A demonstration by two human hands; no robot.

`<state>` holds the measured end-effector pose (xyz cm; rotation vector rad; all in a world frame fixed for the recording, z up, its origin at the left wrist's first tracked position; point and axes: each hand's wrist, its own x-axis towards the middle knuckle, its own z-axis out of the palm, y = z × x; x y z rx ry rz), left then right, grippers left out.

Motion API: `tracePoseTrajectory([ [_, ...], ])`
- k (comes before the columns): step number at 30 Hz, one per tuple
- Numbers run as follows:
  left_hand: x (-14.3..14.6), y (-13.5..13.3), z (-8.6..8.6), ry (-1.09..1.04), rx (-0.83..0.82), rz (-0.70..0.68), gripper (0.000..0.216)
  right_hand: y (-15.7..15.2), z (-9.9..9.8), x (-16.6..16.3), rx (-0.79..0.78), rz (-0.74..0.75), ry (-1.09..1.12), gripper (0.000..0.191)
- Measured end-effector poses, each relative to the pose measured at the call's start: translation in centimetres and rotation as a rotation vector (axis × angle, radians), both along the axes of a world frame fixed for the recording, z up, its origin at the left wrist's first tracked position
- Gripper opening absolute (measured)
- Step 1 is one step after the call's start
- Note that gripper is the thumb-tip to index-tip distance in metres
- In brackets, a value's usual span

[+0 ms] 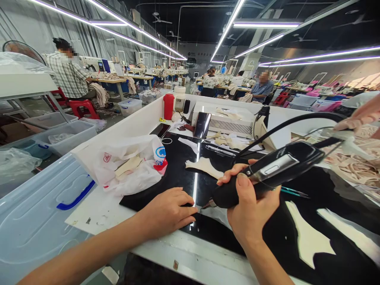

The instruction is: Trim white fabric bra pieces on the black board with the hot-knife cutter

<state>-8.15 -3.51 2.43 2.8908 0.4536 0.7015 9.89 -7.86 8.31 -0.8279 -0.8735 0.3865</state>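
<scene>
My right hand (249, 206) is wrapped round a black corded hand tool (267, 172) with a silver plate; its tip points down at the glossy black work surface (184, 158) beside my left hand. My left hand (166, 211) lies on that surface near the front edge, fingers curled down together on a small dark piece that I cannot make out. A cream cut fabric piece (204, 166) lies just behind the tool. More cream pieces (308, 237) lie at the right. The tool's black cable (285, 124) arcs up to the right.
A white plastic bag (127, 164) with cream pieces lies at the left. A clear bin lid with a blue handle (44, 209) is at the far left. A red cup (168, 106), a phone (202, 124) and a white machine (234, 122) stand behind. Another person's hand (360, 116) reaches over a scrap heap (353, 166) at the right.
</scene>
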Motion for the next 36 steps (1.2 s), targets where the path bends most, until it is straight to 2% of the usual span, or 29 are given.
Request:
tracePoseTrajectory([
  [36,-0.4,-0.1,-0.2,-0.017,-0.007,0.000,0.024,0.9,-0.1,-1.3,0.022,0.023,-0.012,0.031],
])
